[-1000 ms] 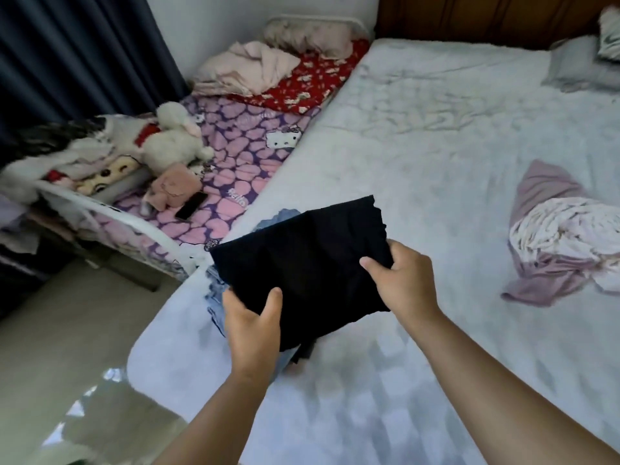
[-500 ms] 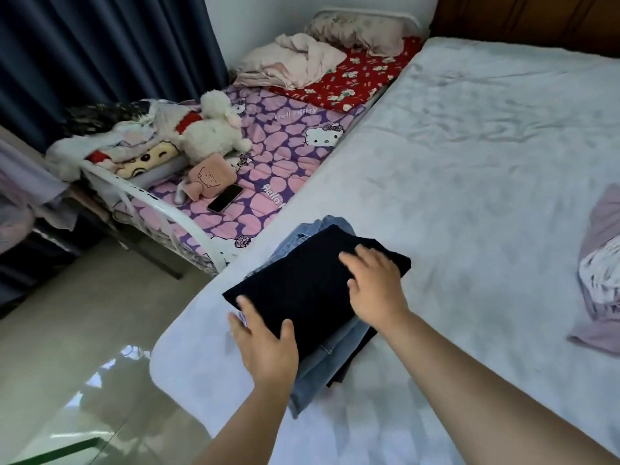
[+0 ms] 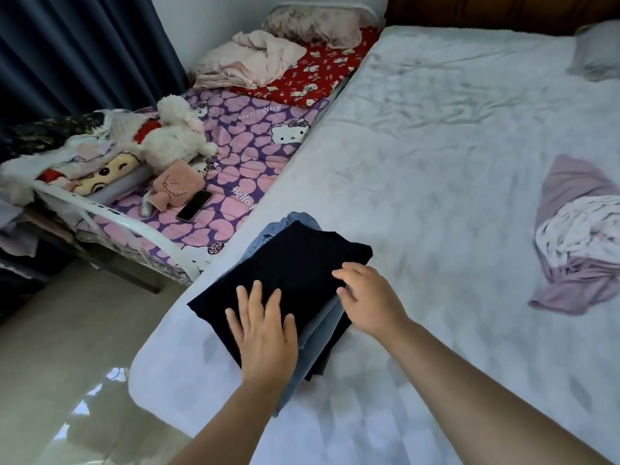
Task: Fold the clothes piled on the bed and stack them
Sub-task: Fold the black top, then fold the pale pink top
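Black garment (image 3: 288, 273) folded atop stack, left hand (image 3: 265, 333) flat, fingers spread; right hand (image 3: 369, 297) apparently touching its edge, fingers loose

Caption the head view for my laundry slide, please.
Both hands, left hand and right hand, press a folded black garment onto folded blue denim on the white bed.

1. A home bedroom: a wide bed (image 3: 436, 162) with a pale rumpled sheet fills the right.
2. On the left stands a small white-railed cot (image 3: 110, 214) with a pink heart cartoon sheet (image 3: 235, 142), a plush toy (image 3: 171, 135) and a phone (image 3: 194, 209).
3. Dark curtains (image 3: 77, 52) hang far left.
4. Glossy floor tiles (image 3: 67, 380) lie near left.
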Demonstrator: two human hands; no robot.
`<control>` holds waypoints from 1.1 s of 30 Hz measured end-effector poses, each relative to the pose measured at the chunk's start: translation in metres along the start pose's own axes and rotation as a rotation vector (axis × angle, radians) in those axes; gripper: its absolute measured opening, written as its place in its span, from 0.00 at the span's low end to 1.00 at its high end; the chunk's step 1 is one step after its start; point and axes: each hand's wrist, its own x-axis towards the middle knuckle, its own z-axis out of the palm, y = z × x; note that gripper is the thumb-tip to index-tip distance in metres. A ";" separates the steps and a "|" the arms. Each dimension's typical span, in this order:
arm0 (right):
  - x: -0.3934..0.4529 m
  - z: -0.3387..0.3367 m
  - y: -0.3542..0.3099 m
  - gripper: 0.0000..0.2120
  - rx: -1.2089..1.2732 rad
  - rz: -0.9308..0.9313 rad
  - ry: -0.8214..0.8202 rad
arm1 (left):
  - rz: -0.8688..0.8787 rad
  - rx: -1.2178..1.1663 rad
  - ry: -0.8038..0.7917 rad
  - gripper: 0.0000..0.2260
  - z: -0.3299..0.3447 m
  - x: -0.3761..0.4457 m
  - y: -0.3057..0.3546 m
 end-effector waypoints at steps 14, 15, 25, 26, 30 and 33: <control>-0.216 -0.057 0.205 0.14 0.055 0.591 0.024 | 0.508 0.067 -0.883 0.17 0.115 -0.084 0.165; -0.232 -0.059 0.225 0.13 0.045 0.624 0.014 | 0.544 0.081 -0.901 0.17 0.128 -0.093 0.177; -0.275 -0.074 0.373 0.11 0.095 0.742 0.006 | 0.488 0.103 -0.959 0.18 0.254 -0.115 0.274; -0.272 -0.077 0.385 0.11 0.119 0.738 0.020 | 0.494 0.105 -0.944 0.18 0.266 -0.112 0.285; -0.252 -0.092 0.431 0.22 0.239 0.757 0.076 | 0.414 0.081 -0.857 0.22 0.320 -0.089 0.342; -0.238 -0.098 0.457 0.19 0.284 0.756 0.144 | 0.323 0.032 -0.772 0.23 0.358 -0.070 0.377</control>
